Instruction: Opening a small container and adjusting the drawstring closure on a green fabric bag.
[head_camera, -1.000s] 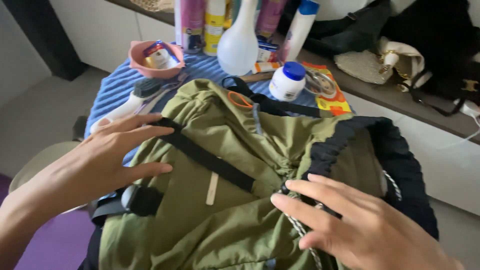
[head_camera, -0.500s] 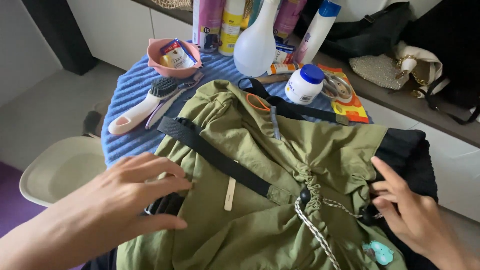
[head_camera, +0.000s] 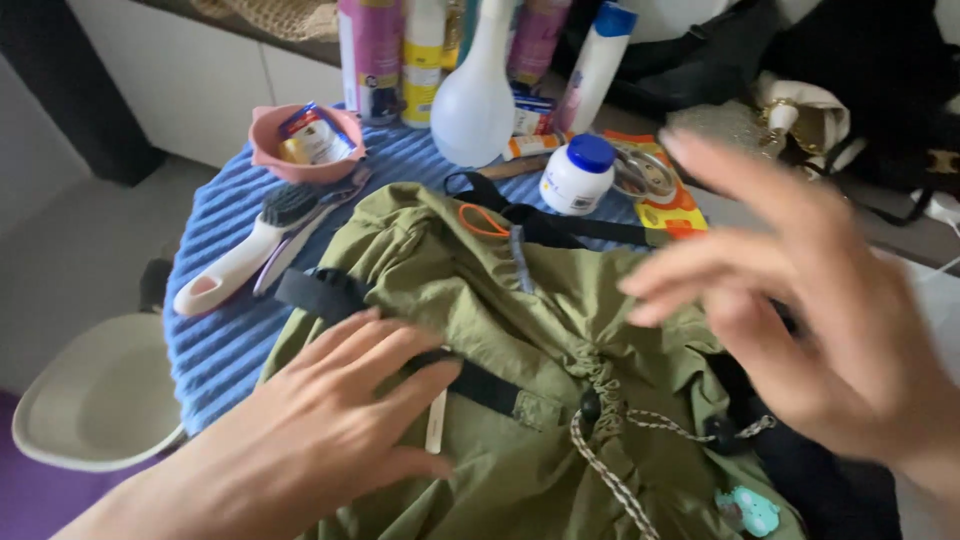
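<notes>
Far left, off the table: a pale round stool (head_camera: 95, 395), out of the way. On the blue ribbed mat (head_camera: 215, 345), a white brush (head_camera: 245, 255) w/ dark bristles lies diagonal, just beside the bag's left edge; behind it a pink bowl (head_camera: 305, 150) w/ small packets.

Left hand (head_camera: 330, 440): fingers spread, palm flat down on the green backpack (head_camera: 500, 340), lying over the black strap (head_camera: 400, 335) that runs across the front. Not pinching anything, just pressing. The bag lies flat at table centre, filling most of the near half, top toward the bottles. Good hold imo: keep that palm flat so the cloth doesn't slide on the mat, and keep the fingers off the strap if it needs to move.

Centre: gathered neck of the bag w/ a speckled drawcord (head_camera: 610, 480) and a black cord lock, in front of the left fingertips. The cord lies loose, easy to snag, so it's worth watching.

Behind the bag: clear spray bottle (head_camera: 475, 100), other tall bottles, a small white jar w/ blue lid (head_camera: 577, 175) close to the bag's top loop. Prob. the thing most likely to get knocked if the bag is pushed back.

Right hand (head_camera: 800, 310): lifted above the bag's right side, blurred, fingers apart, holding nothing. Can't tell if it touches the cloth. Below it a small teal charm (head_camera: 750, 510) at the bag's lower edge, dark fabric under that side; black bags piled on the far right.
</notes>
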